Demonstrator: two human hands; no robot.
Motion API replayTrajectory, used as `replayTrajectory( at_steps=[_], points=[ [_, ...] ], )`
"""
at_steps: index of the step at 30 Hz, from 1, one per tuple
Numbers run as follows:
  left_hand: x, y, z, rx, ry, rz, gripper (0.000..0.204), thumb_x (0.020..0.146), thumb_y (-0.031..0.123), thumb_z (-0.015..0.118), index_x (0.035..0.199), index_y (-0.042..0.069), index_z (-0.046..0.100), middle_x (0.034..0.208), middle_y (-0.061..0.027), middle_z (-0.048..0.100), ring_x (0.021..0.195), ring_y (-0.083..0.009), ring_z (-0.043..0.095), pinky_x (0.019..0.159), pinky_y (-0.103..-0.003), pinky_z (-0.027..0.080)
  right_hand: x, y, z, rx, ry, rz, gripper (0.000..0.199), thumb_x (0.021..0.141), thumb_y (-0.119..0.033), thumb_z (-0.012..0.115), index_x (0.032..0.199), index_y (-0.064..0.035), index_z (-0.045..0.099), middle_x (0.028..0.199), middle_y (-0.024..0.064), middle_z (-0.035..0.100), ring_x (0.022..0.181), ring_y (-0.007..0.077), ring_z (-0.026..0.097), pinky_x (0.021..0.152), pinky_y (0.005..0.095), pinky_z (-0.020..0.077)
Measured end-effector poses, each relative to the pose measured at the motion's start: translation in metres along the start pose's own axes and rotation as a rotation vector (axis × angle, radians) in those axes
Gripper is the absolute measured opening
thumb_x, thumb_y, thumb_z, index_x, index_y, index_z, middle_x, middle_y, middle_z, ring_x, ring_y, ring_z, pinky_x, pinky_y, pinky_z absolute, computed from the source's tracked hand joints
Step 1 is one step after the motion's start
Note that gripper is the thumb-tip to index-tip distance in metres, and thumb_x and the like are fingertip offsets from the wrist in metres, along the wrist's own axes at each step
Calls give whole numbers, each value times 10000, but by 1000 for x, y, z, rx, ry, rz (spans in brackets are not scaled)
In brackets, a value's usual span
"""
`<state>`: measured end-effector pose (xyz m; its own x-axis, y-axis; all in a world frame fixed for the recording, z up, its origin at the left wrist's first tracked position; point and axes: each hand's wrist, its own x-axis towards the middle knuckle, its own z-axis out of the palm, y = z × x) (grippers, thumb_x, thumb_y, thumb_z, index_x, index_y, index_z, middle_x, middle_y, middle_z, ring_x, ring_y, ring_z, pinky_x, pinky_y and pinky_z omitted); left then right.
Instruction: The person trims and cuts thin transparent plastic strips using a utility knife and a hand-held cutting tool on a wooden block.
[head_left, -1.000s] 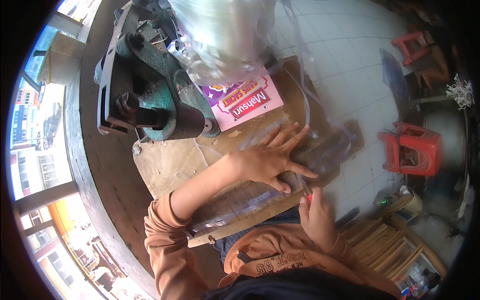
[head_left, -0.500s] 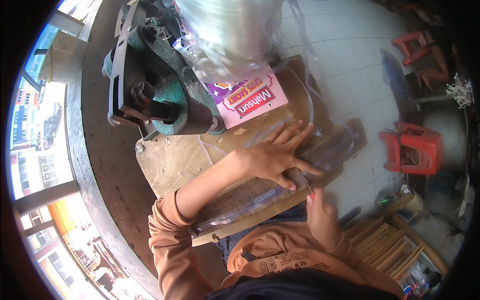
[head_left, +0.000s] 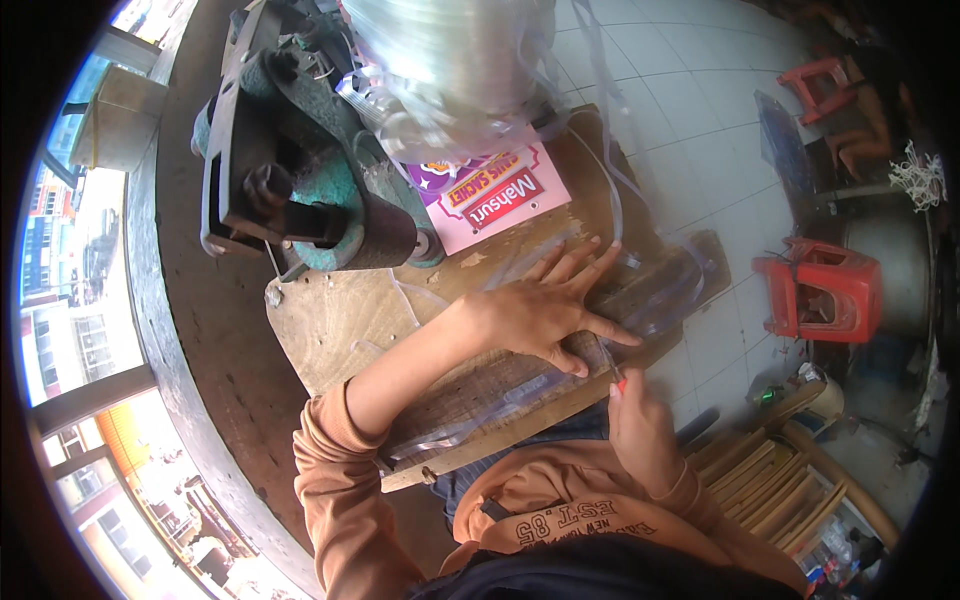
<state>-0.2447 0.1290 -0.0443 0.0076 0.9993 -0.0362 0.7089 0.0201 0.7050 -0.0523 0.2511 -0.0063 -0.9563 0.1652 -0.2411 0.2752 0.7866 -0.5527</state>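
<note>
My left hand lies flat with its fingers spread, on the worn wooden board and over clear plastic strips. One clear strip runs along the board's near edge, and a loose loop of it lies at the right end. Beside my left thumb, my right hand grips a slim tool with a red handle. The tool's thin, blade-like tip points at the board between my left thumb and forefinger. Whether it touches the strip is hard to tell.
A green and black machine with a roller stands at the board's far left. Behind the board is a large bundle of clear plastic, next to a pink printed card. Red stools and a wooden rack are at right.
The whole view has shifted slightly, so things sit a little further left. My hands keep nearly the same pose on the board.
</note>
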Motion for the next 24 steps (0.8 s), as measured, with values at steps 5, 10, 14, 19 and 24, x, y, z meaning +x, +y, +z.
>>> replayTrajectory(
  at_steps=[5,10,14,19,24],
  points=[
    [0,2,-1,29,6,-4,589,750,535,627,1308,442,463,1491,-285,-17,1369,-484,15,1109,-539,50,1,-2,-2,-6,4,-4,155,898,-86,516,987,20,448,734,226,574,626,389,606,488,422,468],
    [0,2,-3,57,20,6,585,746,535,629,1301,447,467,1494,-277,-8,1369,-478,39,1111,-538,64,2,-2,-1,-41,-36,31,147,895,-86,520,965,17,440,757,224,574,624,386,606,495,425,476],
    [1,5,-4,73,16,-7,588,738,535,634,1296,456,468,1499,-265,-5,1369,-474,53,1111,-542,84,3,-3,-4,-34,-4,19,141,894,-90,522,932,10,429,751,220,567,631,392,604,497,427,477],
    [2,6,-6,69,4,-19,594,728,539,636,1293,465,468,1502,-256,-3,1371,-467,61,1111,-546,102,4,-1,-1,-8,-2,16,141,895,-88,521,907,7,418,751,222,559,642,397,598,505,430,476],
    [1,7,-6,68,-8,-33,587,734,542,632,1292,470,466,1503,-252,0,1374,-458,64,1112,-544,100,4,-2,-2,2,-6,7,136,897,-84,515,908,11,418,749,222,556,638,397,596,503,430,471]
  ],
)
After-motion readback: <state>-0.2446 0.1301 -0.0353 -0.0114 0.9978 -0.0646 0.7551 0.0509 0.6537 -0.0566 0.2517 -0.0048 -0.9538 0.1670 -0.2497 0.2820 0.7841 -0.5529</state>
